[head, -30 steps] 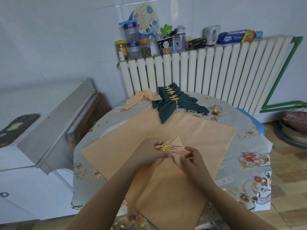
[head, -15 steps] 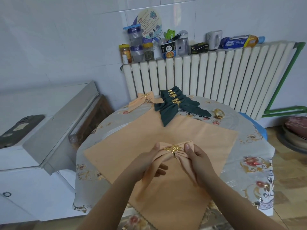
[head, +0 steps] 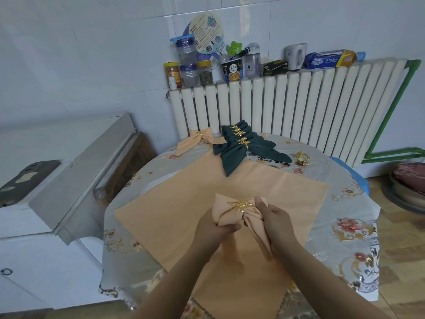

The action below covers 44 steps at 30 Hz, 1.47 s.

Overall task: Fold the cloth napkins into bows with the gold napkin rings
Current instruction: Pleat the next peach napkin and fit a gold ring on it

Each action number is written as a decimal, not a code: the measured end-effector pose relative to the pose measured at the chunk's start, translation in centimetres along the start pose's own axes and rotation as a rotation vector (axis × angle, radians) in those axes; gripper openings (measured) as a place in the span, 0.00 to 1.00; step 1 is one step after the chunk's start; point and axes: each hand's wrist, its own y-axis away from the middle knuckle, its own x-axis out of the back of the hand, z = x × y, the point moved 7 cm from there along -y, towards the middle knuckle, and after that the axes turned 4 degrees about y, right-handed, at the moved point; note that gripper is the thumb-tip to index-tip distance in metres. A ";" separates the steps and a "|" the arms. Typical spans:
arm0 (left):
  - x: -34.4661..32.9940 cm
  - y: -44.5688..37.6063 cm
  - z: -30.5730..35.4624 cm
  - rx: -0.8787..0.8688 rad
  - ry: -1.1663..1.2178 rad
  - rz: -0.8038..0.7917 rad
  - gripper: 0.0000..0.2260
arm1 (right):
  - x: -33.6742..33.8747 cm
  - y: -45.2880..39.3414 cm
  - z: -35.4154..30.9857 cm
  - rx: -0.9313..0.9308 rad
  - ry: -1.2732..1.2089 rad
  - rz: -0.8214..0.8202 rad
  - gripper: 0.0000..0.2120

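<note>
Peach napkin bow [head: 224, 211] sits just below the centre of the frame, lifted above the tabletop [head: 345, 217] in both hands. Left hand [head: 212, 229] curls its fingers round the left loop from underneath, forearm rising from the bottom edge. Right hand [head: 274, 223] pinches the right loop beside the gold ring [head: 241, 204], thumb on top, tail of cloth hanging under the palm. Flat peach napkins [head: 174, 210] lie spread beneath. Upper centre: dark green bows [head: 241, 146], another peach bow [head: 199, 140], a loose gold ring [head: 302, 158] to their right.
</note>
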 end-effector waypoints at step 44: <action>15.9 -26.9 4.6 -0.028 -0.265 0.228 0.19 | -16.1 -26.2 -8.1 0.099 0.318 -0.123 0.05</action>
